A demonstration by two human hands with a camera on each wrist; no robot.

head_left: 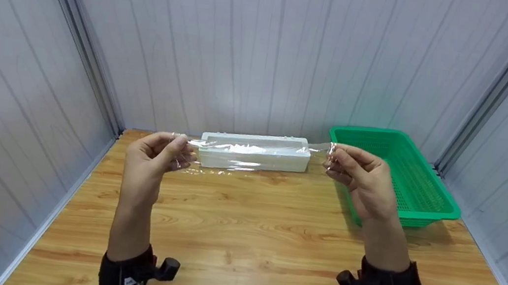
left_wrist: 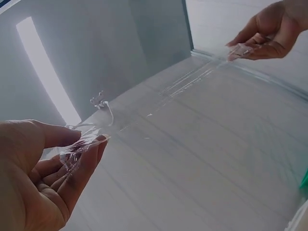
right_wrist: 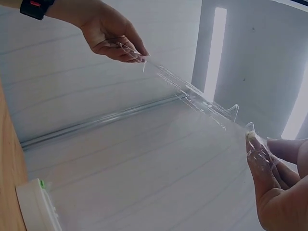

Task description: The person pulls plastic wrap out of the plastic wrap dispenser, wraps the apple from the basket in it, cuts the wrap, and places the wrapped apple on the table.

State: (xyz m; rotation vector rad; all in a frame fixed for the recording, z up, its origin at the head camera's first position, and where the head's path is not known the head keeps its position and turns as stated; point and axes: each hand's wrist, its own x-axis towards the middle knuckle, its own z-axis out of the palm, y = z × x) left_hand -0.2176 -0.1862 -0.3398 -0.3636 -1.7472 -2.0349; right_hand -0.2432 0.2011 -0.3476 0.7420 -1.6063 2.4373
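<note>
A sheet of clear plastic film [head_left: 252, 154] is stretched in the air between my two hands above the wooden table [head_left: 269, 244]. My left hand [head_left: 172, 150] pinches its left end, seen crumpled between thumb and fingers in the left wrist view [left_wrist: 79, 147]. My right hand [head_left: 333, 159] pinches the right end, and the film [right_wrist: 192, 94] runs taut from it across to the left hand [right_wrist: 130, 50]. Behind the film lies a long white dispenser box [head_left: 255, 151] near the back wall.
A green plastic basket [head_left: 398, 175] stands on the table at the back right, just behind my right hand. Grey panelled walls close in the table on the left, back and right. One end of the white box [right_wrist: 38, 209] shows low in the right wrist view.
</note>
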